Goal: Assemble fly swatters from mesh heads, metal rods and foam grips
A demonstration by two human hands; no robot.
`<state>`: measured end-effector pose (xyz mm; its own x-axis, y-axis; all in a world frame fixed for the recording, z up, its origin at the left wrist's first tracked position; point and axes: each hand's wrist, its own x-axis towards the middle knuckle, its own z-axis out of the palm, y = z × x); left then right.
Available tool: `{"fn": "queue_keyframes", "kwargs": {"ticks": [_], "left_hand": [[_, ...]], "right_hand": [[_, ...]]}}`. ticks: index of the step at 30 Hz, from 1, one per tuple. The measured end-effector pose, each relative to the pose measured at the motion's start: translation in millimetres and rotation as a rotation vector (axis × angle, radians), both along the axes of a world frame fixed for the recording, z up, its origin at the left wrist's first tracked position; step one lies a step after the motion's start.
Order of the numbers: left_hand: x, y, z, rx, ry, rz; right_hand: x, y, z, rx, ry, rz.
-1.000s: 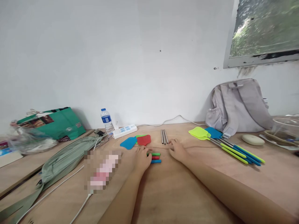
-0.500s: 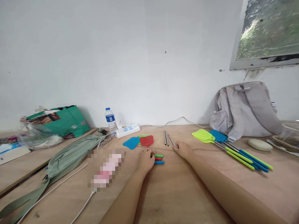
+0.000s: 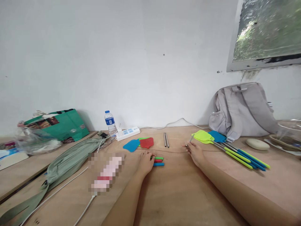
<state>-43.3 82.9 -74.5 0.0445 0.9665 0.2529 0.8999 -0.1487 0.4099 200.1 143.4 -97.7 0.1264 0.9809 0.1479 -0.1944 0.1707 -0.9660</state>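
Note:
My left hand point(image 3: 146, 162) rests on the table with its fingers curled over the near ends of a few plastic handles. A green handle point(image 3: 160, 158) lies against the fingertips, with a red handle point(image 3: 158, 160) and a blue handle point(image 3: 159, 164) beside it. My right hand point(image 3: 195, 153) pinches a thin metal tube point(image 3: 191, 138), tilted up from the table. Two more metal tubes point(image 3: 166, 140) lie side by side between the hands. Beyond my left hand are a blue fly swatter head point(image 3: 131, 145), a red one point(image 3: 146, 142) and a green one point(image 3: 141, 138), partly covered.
At right lie several assembled fly swatters point(image 3: 240, 157), before a grey backpack point(image 3: 242, 110) and a white oval case point(image 3: 257, 144). At left are a power strip point(image 3: 128, 133), a water bottle point(image 3: 110, 122), a pixelated pink object point(image 3: 109, 172), a grey-green bag point(image 3: 72, 157) and a green bag point(image 3: 68, 125).
My right hand has lifted one metal tube off the table and moved right, away from the other two. My left hand stays at the handles. The view has shifted slightly.

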Motion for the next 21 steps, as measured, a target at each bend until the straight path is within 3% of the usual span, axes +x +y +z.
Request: {"fn": "queue_keyframes", "kwargs": {"ticks": [5, 9, 15, 21], "left_hand": [[2, 0, 1.4, 0.026, -0.01, -0.011], [2, -8, 16.7, 0.107, -0.019, -0.041], [-4, -22, 32.1, 0.073, 0.115, -0.425], [5, -24, 29.2, 0.026, 0.098, -0.522]], "right_hand": [[4, -32, -4, -0.044, 0.155, 0.102], [5, -43, -7, -0.088, 0.219, 0.136], [9, -35, -8, -0.122, 0.265, 0.147], [9, -45, 5, -0.154, 0.308, 0.262]]}}
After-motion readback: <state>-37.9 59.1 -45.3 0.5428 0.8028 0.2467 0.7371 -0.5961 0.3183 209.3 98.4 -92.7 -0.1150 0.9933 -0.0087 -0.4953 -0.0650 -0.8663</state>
